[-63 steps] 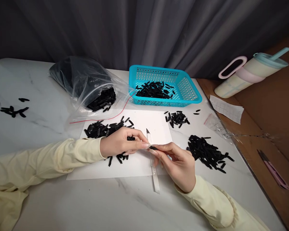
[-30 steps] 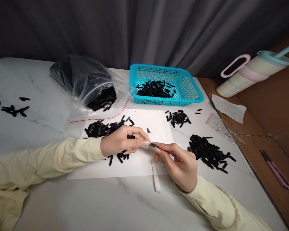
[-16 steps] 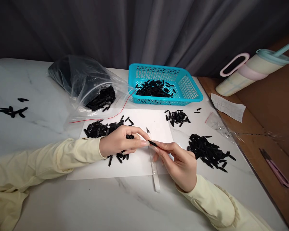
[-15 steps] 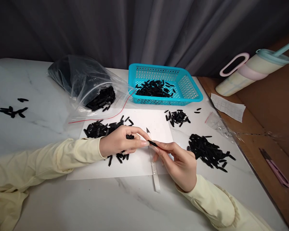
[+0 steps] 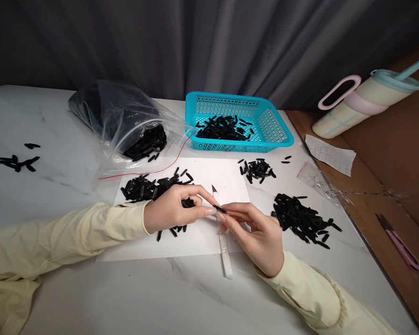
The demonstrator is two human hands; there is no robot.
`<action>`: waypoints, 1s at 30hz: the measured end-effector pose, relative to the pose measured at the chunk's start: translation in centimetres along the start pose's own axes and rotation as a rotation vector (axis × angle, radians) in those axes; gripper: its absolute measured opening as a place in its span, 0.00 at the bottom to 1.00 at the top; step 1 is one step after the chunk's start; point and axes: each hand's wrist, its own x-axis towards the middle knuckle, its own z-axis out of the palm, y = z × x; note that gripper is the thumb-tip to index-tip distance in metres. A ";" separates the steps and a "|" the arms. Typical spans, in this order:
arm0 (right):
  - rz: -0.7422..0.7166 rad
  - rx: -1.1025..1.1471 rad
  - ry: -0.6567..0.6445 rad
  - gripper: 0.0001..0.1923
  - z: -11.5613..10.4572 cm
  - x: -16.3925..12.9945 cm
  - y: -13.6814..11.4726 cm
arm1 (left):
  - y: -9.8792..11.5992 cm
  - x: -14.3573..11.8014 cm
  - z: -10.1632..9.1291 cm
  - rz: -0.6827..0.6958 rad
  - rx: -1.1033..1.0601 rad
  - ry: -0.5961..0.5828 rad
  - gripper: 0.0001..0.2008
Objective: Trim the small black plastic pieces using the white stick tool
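My left hand pinches one end of a small, slim black piece between thumb and forefinger. At its other end, my right hand grips the same piece with its fingertips. Beneath the hands a white-handled craft knife lies on a white sheet, its dark blade pointing away from me. Partly covered by my left hand is a pile of similar black pieces on the sheet. Another heap of black pieces lies just right of my right hand.
A turquoise basket holds black pieces at the back. Left of it a clear zip bag spills more. A small cluster sits before the basket. On the right are a tumbler, a paper slip and pink-handled snips.
Both hands stay together on the black piece, with only slight shifts of the fingers. My right hand has moved a little to the left. The piles look the same.
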 end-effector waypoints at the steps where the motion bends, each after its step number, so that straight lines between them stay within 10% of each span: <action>1: 0.008 -0.001 -0.004 0.06 0.0 0.0 -0.1 | -0.1 0.0 0.0 0.007 0.008 0.011 0.08; 30: 0.225 0.167 -0.067 0.10 0.0 0.2 -0.2 | -0.2 0.0 0.1 -0.050 -0.041 0.028 0.10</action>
